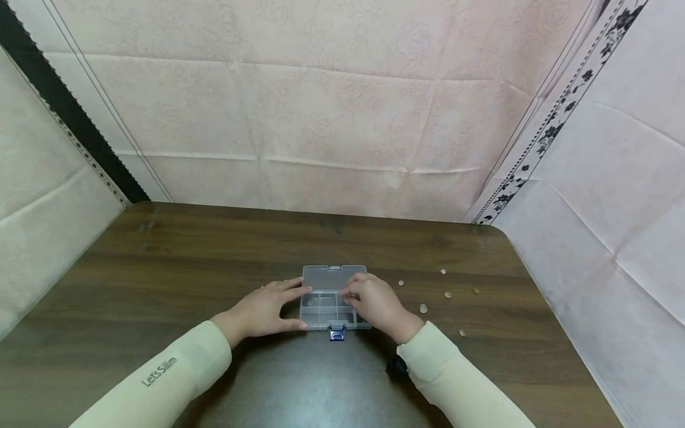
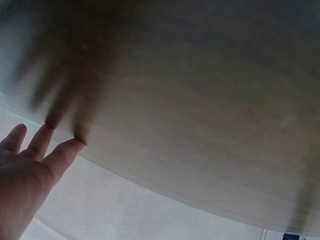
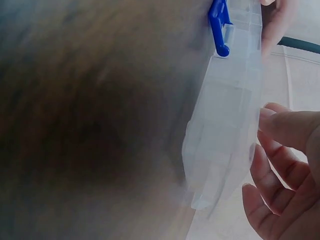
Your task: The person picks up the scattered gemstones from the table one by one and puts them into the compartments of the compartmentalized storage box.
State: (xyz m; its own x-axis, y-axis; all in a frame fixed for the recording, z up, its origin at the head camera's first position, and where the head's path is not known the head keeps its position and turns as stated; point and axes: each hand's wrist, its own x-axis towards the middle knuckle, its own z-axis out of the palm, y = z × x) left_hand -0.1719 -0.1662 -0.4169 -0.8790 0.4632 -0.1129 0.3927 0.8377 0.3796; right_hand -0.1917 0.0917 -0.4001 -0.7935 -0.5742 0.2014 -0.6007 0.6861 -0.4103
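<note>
A clear plastic compartment box [image 1: 319, 317] lies on the table with its lid [image 1: 323, 278] raised at the far side. A blue latch [image 1: 336, 334] hangs from its front edge, also seen in the right wrist view. My left hand [image 1: 264, 309] steadies the box's left side, thumb and index finger stretched along the edge. Over the right compartments is my right hand [image 1: 377, 302], fingers bent and thumb close to the index finger. In the right wrist view its fingertips [image 3: 267, 114] are right at the box's rim; I cannot tell whether they pinch something small.
Several small, pale round pieces lie scattered on the brown table [image 1: 241, 249] right of the box, among them one near piece [image 1: 462, 333] and one far piece [image 1: 443, 271]. Pale patterned cloth [image 1: 321, 119] hangs behind the table and at both sides.
</note>
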